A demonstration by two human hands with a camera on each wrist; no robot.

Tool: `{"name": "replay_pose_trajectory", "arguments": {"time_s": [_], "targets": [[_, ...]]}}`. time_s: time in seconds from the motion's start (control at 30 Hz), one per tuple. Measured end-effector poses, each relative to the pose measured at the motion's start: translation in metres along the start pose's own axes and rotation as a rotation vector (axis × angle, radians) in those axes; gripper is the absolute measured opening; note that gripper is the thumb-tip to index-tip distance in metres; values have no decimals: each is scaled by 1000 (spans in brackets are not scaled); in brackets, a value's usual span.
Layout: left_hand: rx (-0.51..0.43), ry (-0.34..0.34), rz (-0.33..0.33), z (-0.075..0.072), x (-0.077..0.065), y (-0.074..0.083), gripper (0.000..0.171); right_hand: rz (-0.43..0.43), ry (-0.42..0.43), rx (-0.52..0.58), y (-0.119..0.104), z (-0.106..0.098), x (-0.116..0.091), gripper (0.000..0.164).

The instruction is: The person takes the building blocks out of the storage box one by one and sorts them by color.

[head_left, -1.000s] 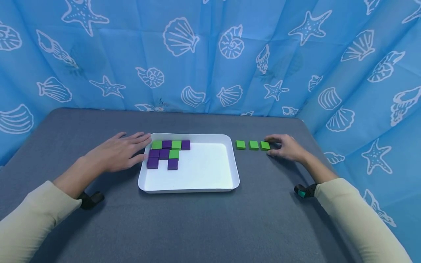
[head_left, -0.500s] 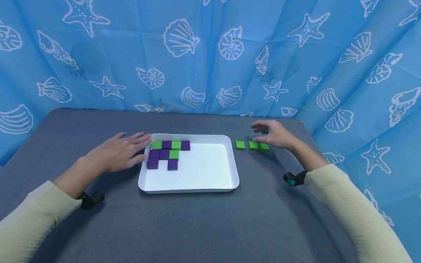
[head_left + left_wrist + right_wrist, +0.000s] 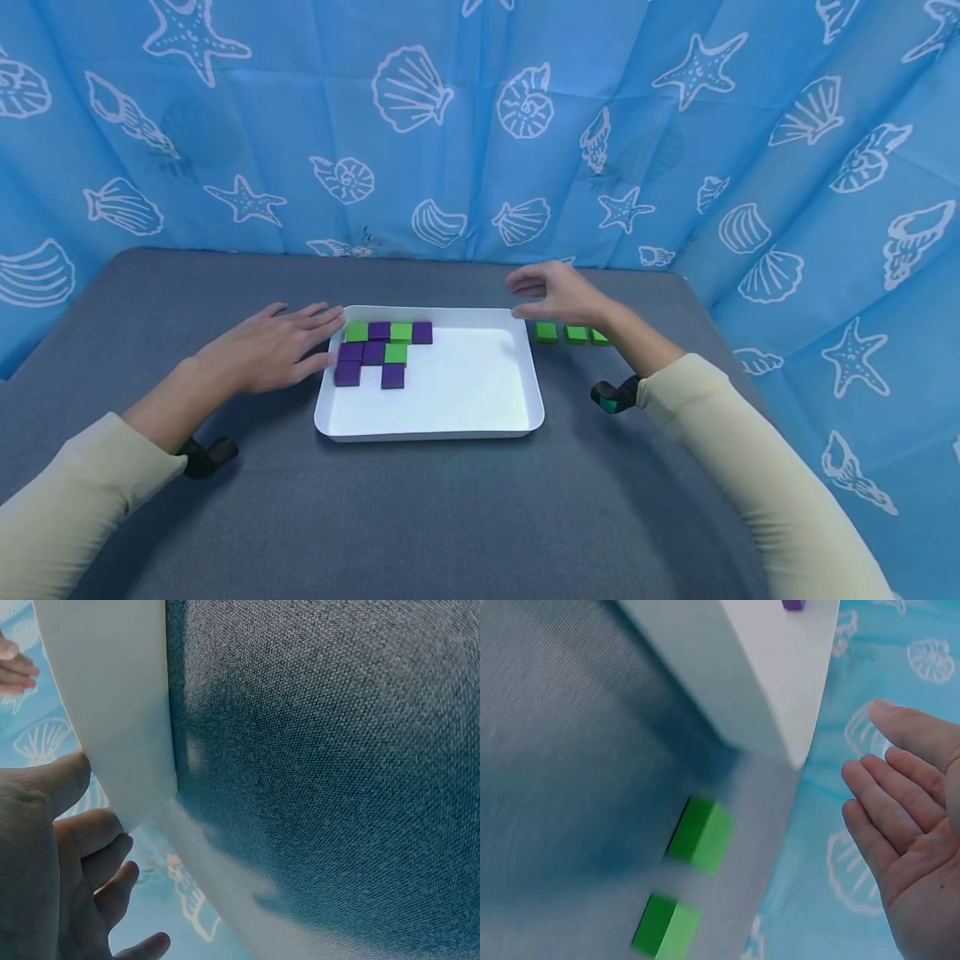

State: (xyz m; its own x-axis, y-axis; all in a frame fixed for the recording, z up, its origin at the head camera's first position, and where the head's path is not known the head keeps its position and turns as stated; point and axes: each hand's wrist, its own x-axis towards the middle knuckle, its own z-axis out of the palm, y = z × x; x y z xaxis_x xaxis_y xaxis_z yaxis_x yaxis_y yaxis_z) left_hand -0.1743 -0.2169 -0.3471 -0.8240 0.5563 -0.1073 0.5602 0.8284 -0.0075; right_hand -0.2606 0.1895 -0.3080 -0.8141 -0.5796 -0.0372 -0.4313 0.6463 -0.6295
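Observation:
A white rectangular tray [image 3: 457, 392] lies on the grey table, with several square purple tiles [image 3: 373, 353] and three green tiles [image 3: 395, 353] grouped at its back left. My left hand [image 3: 273, 350] rests with extended fingers at the tray's left edge; in the left wrist view its thumb and fingertips touch the rim. Over the tray's back right corner, my right hand [image 3: 558, 296] is raised, thumb apart from the fingers. The right wrist view shows that hand's palm [image 3: 930, 862] bare, holding nothing. Three loose green tiles [image 3: 546, 332] sit in a row right of the tray, below the right forearm.
A blue curtain [image 3: 465, 150] printed with shells and starfish hangs behind the grey table [image 3: 450, 517] and along its right side. Dark wrist straps [image 3: 210, 457] are on both arms.
My right hand has left the rightmost loose green tile, risen, and moved left to the tray's back right corner. The left hand and the tiles have stayed put.

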Motion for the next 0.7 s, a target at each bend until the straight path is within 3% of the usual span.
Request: {"name": "replay_pose_trajectory", "arguments": {"time_s": [0.23,0.7], "targets": [[4,-4,-6,2,1,-1,64,-7,-40,11,-19,20,21,47],[7,-1,-5,3,1,-2,64,-57,-158,39,-40,59,42,46]]}}
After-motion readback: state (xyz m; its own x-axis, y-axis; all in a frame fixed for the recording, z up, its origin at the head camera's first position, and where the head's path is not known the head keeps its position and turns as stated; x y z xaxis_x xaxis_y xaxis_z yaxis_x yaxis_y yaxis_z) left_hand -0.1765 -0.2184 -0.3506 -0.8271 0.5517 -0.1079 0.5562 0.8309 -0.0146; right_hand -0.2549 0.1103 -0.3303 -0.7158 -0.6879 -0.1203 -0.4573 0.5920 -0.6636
